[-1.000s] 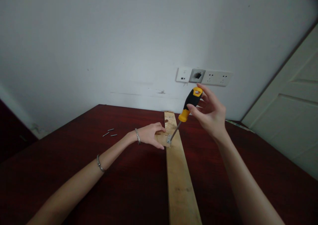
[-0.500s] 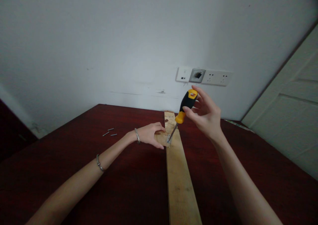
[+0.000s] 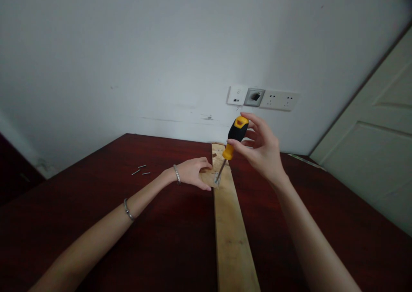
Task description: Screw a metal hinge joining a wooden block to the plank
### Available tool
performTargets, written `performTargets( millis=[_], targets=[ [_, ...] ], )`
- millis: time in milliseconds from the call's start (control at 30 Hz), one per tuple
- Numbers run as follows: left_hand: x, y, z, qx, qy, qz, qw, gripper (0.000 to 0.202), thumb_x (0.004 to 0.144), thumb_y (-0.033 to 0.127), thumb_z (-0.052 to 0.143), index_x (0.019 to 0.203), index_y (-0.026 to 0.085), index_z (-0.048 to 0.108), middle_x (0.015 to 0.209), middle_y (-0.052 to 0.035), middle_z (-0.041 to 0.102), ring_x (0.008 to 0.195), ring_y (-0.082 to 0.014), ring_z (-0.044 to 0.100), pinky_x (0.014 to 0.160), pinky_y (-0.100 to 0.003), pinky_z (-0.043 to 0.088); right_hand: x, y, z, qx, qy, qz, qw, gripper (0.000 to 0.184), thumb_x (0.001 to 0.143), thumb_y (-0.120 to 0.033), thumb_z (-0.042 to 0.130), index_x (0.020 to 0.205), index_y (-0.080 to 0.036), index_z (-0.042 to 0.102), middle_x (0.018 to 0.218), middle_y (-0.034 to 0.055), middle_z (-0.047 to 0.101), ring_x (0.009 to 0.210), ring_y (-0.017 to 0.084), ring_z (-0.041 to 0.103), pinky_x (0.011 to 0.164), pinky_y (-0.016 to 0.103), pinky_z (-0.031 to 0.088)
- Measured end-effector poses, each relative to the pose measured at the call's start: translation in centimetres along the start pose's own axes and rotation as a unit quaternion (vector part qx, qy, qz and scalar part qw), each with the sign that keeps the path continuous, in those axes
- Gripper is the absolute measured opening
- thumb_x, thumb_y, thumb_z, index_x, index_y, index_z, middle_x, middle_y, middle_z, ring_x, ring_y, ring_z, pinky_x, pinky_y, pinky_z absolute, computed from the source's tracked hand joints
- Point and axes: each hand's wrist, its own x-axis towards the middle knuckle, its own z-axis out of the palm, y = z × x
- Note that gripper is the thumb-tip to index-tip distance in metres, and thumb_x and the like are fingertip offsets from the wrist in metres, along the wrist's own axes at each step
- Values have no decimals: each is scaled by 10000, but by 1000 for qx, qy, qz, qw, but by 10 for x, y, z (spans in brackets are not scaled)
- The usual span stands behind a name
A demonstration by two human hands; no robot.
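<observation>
A yellow and black screwdriver is held by its handle between the thumb and fingertips of my right hand. Its shaft slants down to the left, with the tip at a small metal plate by the edge of a long wooden plank. My left hand grips a short piece of wood that meets the plank's left side, thumb on the near edge and fingers on the far edge. Any screw under the tip is too small to make out.
Three screws or nails lie on the dark red tabletop, left of my left hand. Behind the table rises a white wall with sockets. A pale panelled door stands at the right.
The screwdriver's handle has tipped slightly to the left and is more upright, my right hand moving with it. My left hand stays on the short wood piece. The view has shifted slightly.
</observation>
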Motion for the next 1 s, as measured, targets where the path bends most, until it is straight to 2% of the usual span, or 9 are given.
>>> performTargets(
  millis=[167, 300, 567, 767, 867, 1000],
  targets=[
    [0, 1, 0, 34, -8, -15, 999, 623, 598, 526, 791, 1083, 164, 640, 1042, -73, 592, 901, -229, 600, 795, -317, 471, 3, -6, 7, -69, 6, 10, 998, 556, 727, -380, 731, 1229, -283, 514, 1046, 43, 560, 749, 144, 601, 486, 226, 528],
    [1, -3, 2, 50, -4, -24, 998, 655, 587, 559, 783, 1096, 172, 639, 1036, -69, 594, 874, -228, 601, 764, -313, 466, 7, -8, 13, -122, -2, -12, 992, 539, 742, -409, 714, 1218, -275, 499, 1028, 49, 562, 713, 143, 573, 477, 245, 522],
    [3, -5, 2, 30, 14, -10, 999, 603, 602, 522, 784, 1062, 156, 654, 998, -73, 607, 850, -213, 595, 756, -310, 459, 16, -6, 17, -182, 8, -29, 983, 531, 740, -365, 725, 1198, -260, 478, 963, 37, 565, 695, 154, 568, 654, 344, 542],
    [3, -1, 0, 33, 17, -10, 999, 611, 593, 531, 782, 1050, 144, 661, 1013, -78, 606, 850, -215, 594, 752, -313, 465, 16, -7, 16, -217, 36, -16, 975, 501, 724, -365, 727, 1150, -246, 489, 905, 32, 575, 681, 162, 567, 650, 344, 518],
    [3, 1, 0, 31, 11, -2, 999, 624, 591, 536, 779, 1061, 144, 659, 1025, -82, 607, 858, -217, 595, 767, -318, 465, 17, -11, 13, -205, 14, -3, 979, 506, 722, -372, 714, 1157, -245, 488, 914, 33, 587, 665, 158, 574, 621, 329, 507],
    [2, 1, -1, 28, 16, 5, 999, 602, 599, 524, 780, 1058, 151, 663, 1022, -80, 611, 855, -215, 600, 758, -308, 461, 19, -20, 5, -186, -54, 11, 981, 490, 749, -301, 630, 1204, -242, 461, 935, 35, 604, 668, 157, 578, 619, 318, 486]
  ],
)
